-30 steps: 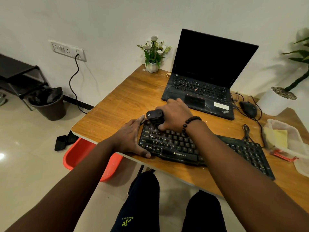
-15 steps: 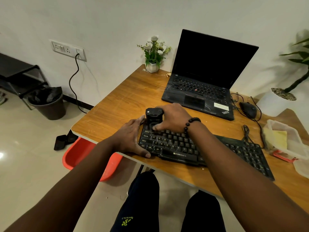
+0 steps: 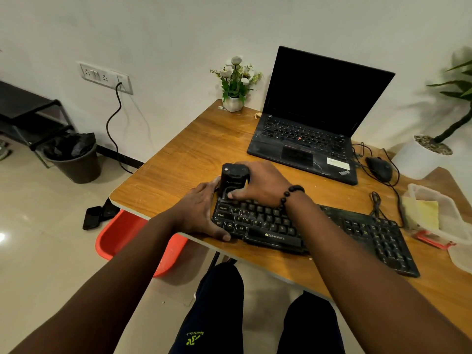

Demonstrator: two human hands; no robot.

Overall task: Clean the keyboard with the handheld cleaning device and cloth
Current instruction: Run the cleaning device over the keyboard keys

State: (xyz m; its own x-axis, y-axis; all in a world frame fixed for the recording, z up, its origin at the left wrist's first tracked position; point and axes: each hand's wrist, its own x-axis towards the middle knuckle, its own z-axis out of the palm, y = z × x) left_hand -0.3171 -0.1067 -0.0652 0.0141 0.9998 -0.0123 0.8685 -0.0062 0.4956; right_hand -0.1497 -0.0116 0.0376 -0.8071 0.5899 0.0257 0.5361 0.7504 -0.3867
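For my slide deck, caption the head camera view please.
Right hand holds a black handheld cleaner on the keyboard's left end; left hand grips its edge.

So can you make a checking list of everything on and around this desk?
Surface: wooden desk, scuffed.
Job's things: black keyboard at the front edge; cleaning device upright on its left end; yellow cloth in a plastic tub.
Clutter: open laptop, mouse, flower pot.
Hands: left hand holds keyboard's left end; right hand grips device.
Cables: tangled beside mouse.
Surroundings: bin, red tub, wall socket.
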